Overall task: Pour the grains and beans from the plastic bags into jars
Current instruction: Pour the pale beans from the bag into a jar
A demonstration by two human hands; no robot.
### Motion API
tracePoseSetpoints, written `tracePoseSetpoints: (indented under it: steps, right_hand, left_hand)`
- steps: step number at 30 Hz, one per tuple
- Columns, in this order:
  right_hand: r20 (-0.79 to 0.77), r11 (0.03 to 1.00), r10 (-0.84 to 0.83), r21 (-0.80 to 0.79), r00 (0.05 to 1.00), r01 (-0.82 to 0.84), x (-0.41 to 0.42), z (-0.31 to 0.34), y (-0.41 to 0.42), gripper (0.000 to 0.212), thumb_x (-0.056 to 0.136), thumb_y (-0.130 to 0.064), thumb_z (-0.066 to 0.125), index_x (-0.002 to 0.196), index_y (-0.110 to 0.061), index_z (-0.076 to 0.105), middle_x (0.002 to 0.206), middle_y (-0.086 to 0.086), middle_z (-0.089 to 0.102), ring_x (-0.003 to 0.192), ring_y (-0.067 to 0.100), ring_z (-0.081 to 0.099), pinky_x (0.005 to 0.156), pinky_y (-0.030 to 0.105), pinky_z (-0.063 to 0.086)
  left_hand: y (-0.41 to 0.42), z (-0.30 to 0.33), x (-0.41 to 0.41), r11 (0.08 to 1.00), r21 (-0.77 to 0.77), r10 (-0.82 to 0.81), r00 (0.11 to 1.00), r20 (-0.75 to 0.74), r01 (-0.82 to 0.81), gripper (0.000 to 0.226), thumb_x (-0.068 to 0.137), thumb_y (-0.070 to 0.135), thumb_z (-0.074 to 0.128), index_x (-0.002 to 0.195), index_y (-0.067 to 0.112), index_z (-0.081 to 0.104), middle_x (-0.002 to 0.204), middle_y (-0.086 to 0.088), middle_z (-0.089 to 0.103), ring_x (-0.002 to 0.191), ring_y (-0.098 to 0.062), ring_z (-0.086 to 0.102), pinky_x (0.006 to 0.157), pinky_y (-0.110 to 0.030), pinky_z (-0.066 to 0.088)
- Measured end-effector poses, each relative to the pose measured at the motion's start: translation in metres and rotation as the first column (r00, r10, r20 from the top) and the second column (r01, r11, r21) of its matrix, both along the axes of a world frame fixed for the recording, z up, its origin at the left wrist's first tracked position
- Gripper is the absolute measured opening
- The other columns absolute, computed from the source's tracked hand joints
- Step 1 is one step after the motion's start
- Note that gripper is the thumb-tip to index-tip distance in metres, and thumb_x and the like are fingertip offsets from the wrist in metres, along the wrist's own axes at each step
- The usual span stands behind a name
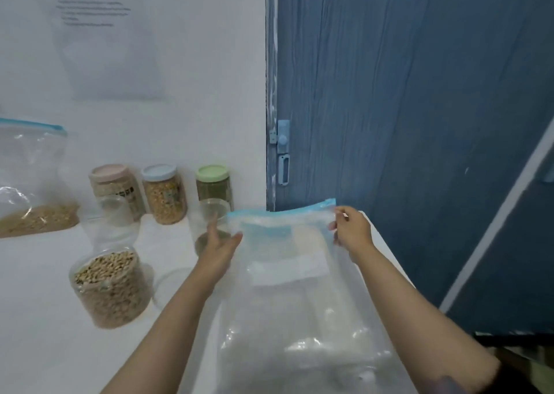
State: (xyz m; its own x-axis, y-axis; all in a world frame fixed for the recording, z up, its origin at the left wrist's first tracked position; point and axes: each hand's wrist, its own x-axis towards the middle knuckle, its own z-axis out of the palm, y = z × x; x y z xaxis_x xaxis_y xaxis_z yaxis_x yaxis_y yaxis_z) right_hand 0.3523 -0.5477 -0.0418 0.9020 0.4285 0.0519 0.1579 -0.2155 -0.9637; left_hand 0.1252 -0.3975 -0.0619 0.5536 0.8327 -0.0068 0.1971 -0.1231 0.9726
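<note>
both hands on the big clear zip bag with the blue seal strip (287, 273), which lies flat by the white worktop's (39, 288) right edge and looks emptied. right hand (352, 231) pinches its top right corner; left hand (218, 243), fingers straight and together, steadies the left side. another clear plastic bag of tan grain (33, 195) waits at the far left edge, so pouring's left. an open clear jar of pale beans (112, 285) looks full, and three lidded jars (163, 194) line the back edge. beyond: white wall, blue wooden door (404, 93).
</note>
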Motion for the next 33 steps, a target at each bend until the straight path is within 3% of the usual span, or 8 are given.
tracePoseSetpoints:
  steps: [3, 8, 10, 13, 17, 23, 29, 33]
  right_hand:
    - [-0.093, 1.000, -0.018, 0.003, 0.995, 0.018, 0.004, -0.011, -0.002, 0.026, 0.104, -0.015, 0.040, 0.106, -0.012, 0.066, 0.079, 0.008, 0.068, 0.052, 0.021, 0.052, 0.057, 0.028, 0.048]
    - [-0.466, 0.964, 0.240, 0.219, 0.852, -0.151, 0.006, -0.019, -0.024, 0.021, 0.102, -0.016, 0.043, 0.109, -0.013, 0.063, 0.097, 0.007, 0.077, 0.076, 0.015, 0.068, 0.076, 0.032, 0.047]
    - [-0.280, 0.963, 0.269, 0.045, 0.921, -0.267, 0.003, -0.030, -0.033, 0.020, 0.101, -0.014, 0.048, 0.105, -0.018, 0.067, 0.101, -0.004, 0.077, 0.092, 0.011, 0.066, 0.077, 0.027, 0.045]
    - [0.023, 0.928, 0.323, -0.206, 0.946, -0.311, 0.001, -0.052, -0.039, 0.020, 0.097, -0.024, 0.062, 0.115, -0.028, 0.068, 0.123, -0.013, 0.062, 0.122, 0.019, 0.053, 0.105, 0.036, 0.043]
    - [-0.073, 0.771, 0.403, -0.510, 0.912, -0.382, -0.006, -0.061, -0.042, 0.043, 0.099, -0.024, 0.054, 0.135, -0.047, 0.053, 0.134, -0.005, 0.047, 0.133, 0.024, 0.029, 0.115, 0.045, 0.028]
    - [0.049, 0.840, 0.319, -0.478, 0.947, -0.258, 0.007, -0.033, -0.053, 0.060, 0.095, 0.005, 0.034, 0.141, -0.028, 0.056, 0.151, -0.001, 0.048, 0.135, 0.021, 0.046, 0.102, 0.021, 0.038]
    - [0.493, 0.839, 0.193, -0.531, 0.848, 0.118, 0.002, 0.021, -0.069, 0.062, 0.098, 0.001, 0.034, 0.146, -0.036, 0.046, 0.165, -0.008, 0.021, 0.138, 0.030, 0.037, 0.104, 0.043, 0.043]
    - [0.631, 0.899, 0.217, -0.427, 0.745, 0.099, -0.016, 0.054, -0.065, 0.067, 0.097, 0.006, 0.032, 0.146, -0.038, 0.047, 0.164, -0.012, 0.022, 0.138, 0.028, 0.038, 0.100, 0.041, 0.042]
  left_hand:
    - [-0.011, -0.036, -0.005, 0.998, -0.044, -0.046, 0.994, -0.099, 0.041, 0.066, 0.097, 0.040, 0.059, 0.151, 0.044, 0.020, 0.104, 0.016, 0.061, 0.103, -0.026, 0.063, 0.097, -0.040, 0.050]
    - [-0.017, -0.059, -0.007, 0.997, 0.065, -0.024, 0.975, -0.220, 0.039, 0.048, 0.093, 0.020, 0.067, 0.137, 0.032, 0.052, 0.126, -0.002, 0.059, 0.114, -0.022, 0.057, 0.097, -0.032, 0.045]
    - [-0.014, -0.063, -0.005, 0.990, 0.141, 0.015, 0.973, -0.229, 0.018, 0.047, 0.093, 0.016, 0.066, 0.138, 0.024, 0.053, 0.131, -0.004, 0.055, 0.116, -0.026, 0.056, 0.103, -0.034, 0.042]
    - [-0.015, -0.069, -0.003, 0.979, 0.203, 0.040, 0.972, -0.230, 0.008, 0.052, 0.094, 0.017, 0.065, 0.143, 0.020, 0.048, 0.134, -0.004, 0.048, 0.097, -0.023, 0.057, 0.094, -0.028, 0.042]
    - [-0.020, -0.076, 0.000, 0.974, 0.227, 0.056, 0.961, -0.271, 0.008, 0.059, 0.096, 0.019, 0.063, 0.149, 0.018, 0.039, 0.127, 0.004, 0.038, 0.083, -0.012, 0.053, 0.086, -0.026, 0.039]
    - [-0.020, -0.080, -0.001, 0.963, 0.265, 0.066, 0.923, -0.379, 0.040, 0.061, 0.097, 0.029, 0.059, 0.152, 0.019, 0.034, 0.143, 0.001, 0.034, 0.089, -0.013, 0.055, 0.086, -0.027, 0.041]
    - [-0.019, -0.080, 0.004, 0.963, 0.261, 0.064, 0.893, -0.446, 0.062, 0.065, 0.096, 0.033, 0.059, 0.154, 0.019, 0.031, 0.148, 0.000, 0.029, 0.108, -0.022, 0.059, 0.096, -0.038, 0.048]
    - [-0.018, -0.069, 0.012, 0.962, 0.252, 0.033, 0.866, -0.499, 0.109, 0.069, 0.098, 0.033, 0.058, 0.155, 0.013, 0.026, 0.155, -0.006, 0.022, 0.128, -0.027, 0.048, 0.106, -0.037, 0.040]
